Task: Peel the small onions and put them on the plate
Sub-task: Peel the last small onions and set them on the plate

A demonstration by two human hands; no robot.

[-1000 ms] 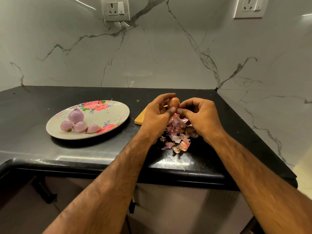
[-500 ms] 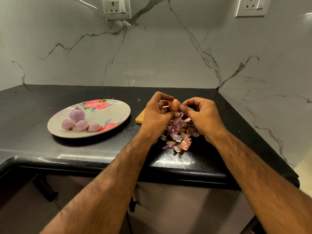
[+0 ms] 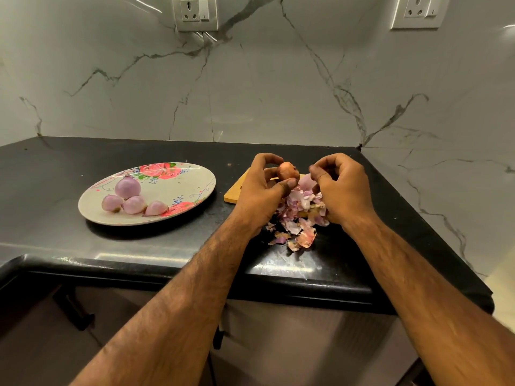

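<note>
My left hand [image 3: 259, 190] pinches a small brown-skinned onion [image 3: 288, 171] between thumb and fingers, raised over a pile of pink onion skins [image 3: 299, 221]. Just right of the onion is my right hand [image 3: 344, 188], a small gap away, its thumb and fingers curled together; I see nothing between them. To the left, a floral plate [image 3: 195, 176] on the black counter holds several peeled purple onions [image 3: 128, 188] grouped at its left side.
A wooden board [image 3: 235, 192] lies under and behind my hands, mostly hidden. The counter's front edge [image 3: 195, 268] runs below my forearms. Marble walls close the back and right, where the counter ends in a corner.
My right fingertips were touching the onion; they have drawn a little to the right, leaving a gap. The left hand keeps the onion in about the same place.
</note>
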